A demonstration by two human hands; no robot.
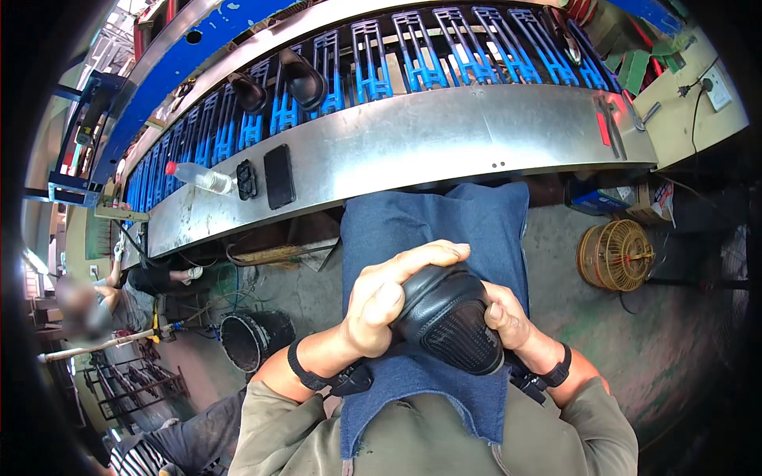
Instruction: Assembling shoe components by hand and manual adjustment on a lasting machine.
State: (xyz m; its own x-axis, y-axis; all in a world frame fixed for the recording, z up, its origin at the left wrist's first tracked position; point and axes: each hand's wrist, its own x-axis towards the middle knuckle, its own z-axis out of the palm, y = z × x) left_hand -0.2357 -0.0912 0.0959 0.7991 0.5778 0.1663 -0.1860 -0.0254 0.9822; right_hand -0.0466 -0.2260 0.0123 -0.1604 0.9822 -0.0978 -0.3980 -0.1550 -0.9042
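- Black shoe (448,321) held low in centre view, over a blue denim apron (432,230) spread across the lap.
- Left hand (385,297): wrapped over the shoe's upper left side, fingers (421,255) laid long across the top, thumb pressed on the near face. Holding the shoe, grip firm by appearance.
- Right hand (508,321): clasped on the shoe's right flank, thumb on the edge, remaining fingers hidden beneath. Holding the shoe as well.
- Shoe's long axis running from upper left down to lower right; textured end lying nearest the body, on the right-hand side. Which end is toe or heel: cannot tell.
- Both hands in contact; neither nearer than the other. Shoe lying between the palms, left hand above, right hand beside and below.
- Black bands on both wrists.
- Steel surface (444,143) ahead, well apart from the hands, curved by the lens. On it: clear bottle (198,176) with red cap lying on its side, small black block (247,179), black phone (279,176) just beside the block.
- Behind the surface: blue racks (468,55) in a row, two carrying black shoes (302,78).
- Floor at left: black bucket (255,337). Floor at right: round wicker cage (617,254).
- Another person at far left, blurred, well apart from the work.
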